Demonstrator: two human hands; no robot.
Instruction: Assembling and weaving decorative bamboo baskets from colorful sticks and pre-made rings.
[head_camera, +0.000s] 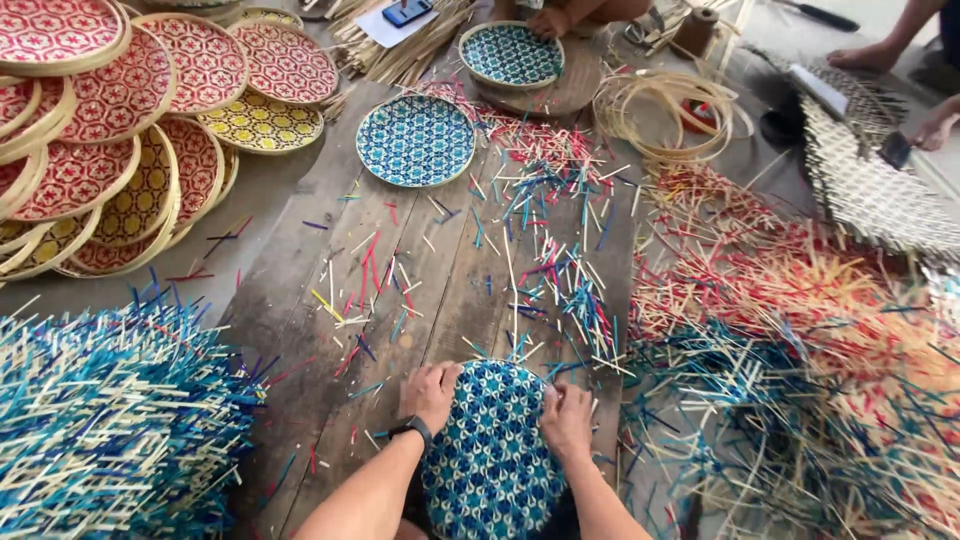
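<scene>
A round blue-and-white woven tray (492, 455) lies bottom-up in front of me on the wooden boards (330, 290). My left hand (432, 392), with a black watch on its wrist, grips the tray's upper left rim. On the upper right rim my right hand (567, 418) presses with curled fingers. Both hands hold the tray's edge.
Two finished blue trays (416, 140) (511, 54) lie farther up the boards. Stacked red and yellow trays (120, 120) fill the top left. Untrimmed woven mats (110, 420) (800, 330) flank me. Cut strips (540, 260) litter the boards. Other people's hands (550, 20) (935, 128) work at the top.
</scene>
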